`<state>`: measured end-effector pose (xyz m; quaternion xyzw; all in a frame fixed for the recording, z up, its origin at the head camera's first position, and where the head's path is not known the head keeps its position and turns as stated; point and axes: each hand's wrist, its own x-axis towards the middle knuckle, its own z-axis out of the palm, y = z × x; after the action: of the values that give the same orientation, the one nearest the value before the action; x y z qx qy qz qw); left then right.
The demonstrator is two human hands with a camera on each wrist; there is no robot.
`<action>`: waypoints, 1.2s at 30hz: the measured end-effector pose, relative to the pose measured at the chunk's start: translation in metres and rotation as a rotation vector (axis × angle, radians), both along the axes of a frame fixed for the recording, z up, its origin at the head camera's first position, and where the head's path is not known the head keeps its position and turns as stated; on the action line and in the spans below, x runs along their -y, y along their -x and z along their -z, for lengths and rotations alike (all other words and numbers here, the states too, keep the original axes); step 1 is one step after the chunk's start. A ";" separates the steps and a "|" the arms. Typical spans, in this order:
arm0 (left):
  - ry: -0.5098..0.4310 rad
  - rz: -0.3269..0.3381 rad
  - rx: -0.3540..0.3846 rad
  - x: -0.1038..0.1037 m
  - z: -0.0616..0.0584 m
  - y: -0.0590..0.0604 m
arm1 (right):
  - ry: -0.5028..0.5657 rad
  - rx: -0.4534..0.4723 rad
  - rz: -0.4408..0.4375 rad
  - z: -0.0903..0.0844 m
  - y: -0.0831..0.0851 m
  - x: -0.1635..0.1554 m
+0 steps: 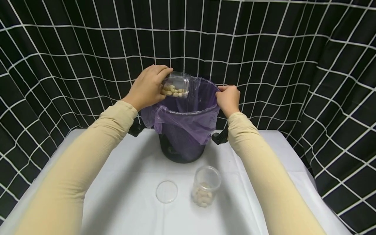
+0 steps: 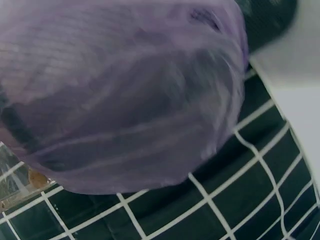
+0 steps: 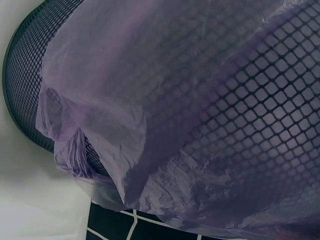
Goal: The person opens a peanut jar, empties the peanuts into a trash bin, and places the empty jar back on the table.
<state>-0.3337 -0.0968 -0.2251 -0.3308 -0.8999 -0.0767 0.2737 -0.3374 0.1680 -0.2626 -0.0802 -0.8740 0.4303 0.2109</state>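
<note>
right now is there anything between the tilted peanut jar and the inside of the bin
Nothing visible. The left hand holds the jar on its side over the opening of the bin, and the jar's mouth looks uncovered. The purple bag leaves the top open, and the right hand is at the bin's right edge.

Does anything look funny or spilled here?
Yes: the left hand holds a clear plastic jar of tan peanuts sideways over a black mesh bin, odd for food. Its thin purple plastic liner hangs unevenly. I see no spilled peanuts.
</note>
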 end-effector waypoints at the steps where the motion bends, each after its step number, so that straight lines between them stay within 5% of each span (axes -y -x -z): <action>1: 0.004 -0.004 0.011 -0.001 0.000 -0.001 | 0.002 0.001 0.000 0.000 0.000 0.000; 10: -0.096 -0.027 0.026 -0.002 -0.005 -0.001 | -0.002 -0.011 0.007 -0.001 0.000 -0.001; 15: -0.050 -0.028 0.078 -0.002 -0.003 -0.001 | -0.004 -0.008 0.008 -0.001 -0.001 -0.001; 30: -0.140 -0.056 0.078 0.004 -0.011 -0.003 | 0.004 -0.008 0.001 0.001 0.000 0.000; 36: -0.068 -0.069 0.131 0.006 -0.009 -0.004 | 0.013 -0.007 0.004 0.000 -0.001 0.001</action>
<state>-0.3296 -0.1031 -0.2156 -0.2844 -0.9236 -0.1193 0.2276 -0.3367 0.1668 -0.2631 -0.0820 -0.8703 0.4357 0.2143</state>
